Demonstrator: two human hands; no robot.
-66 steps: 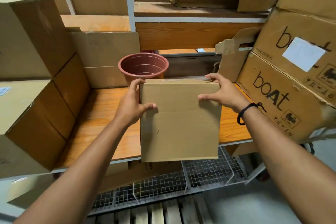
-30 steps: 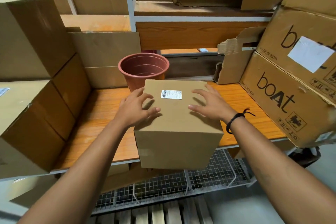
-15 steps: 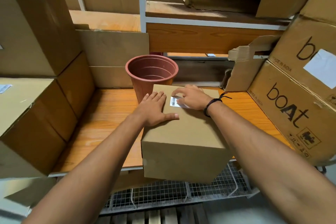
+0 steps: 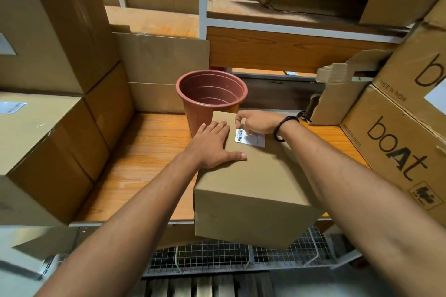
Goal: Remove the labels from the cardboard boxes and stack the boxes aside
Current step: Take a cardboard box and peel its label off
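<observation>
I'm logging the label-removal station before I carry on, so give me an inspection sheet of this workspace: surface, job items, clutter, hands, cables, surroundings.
Surface: wooden shelf; the box overhangs its front edge.
Job's things: cardboard box, closed, with a barcode label on its top face.
Clutter: brown plastic pot upright just behind the box.
Hands: left hand lies flat on the box top beside the label; right hand has its fingers pinching the label's far corner.
Cables: nothing seen.
Surroundings: stacked boxes on the left, printed boxes on the right, wire mesh rack below the shelf.
</observation>
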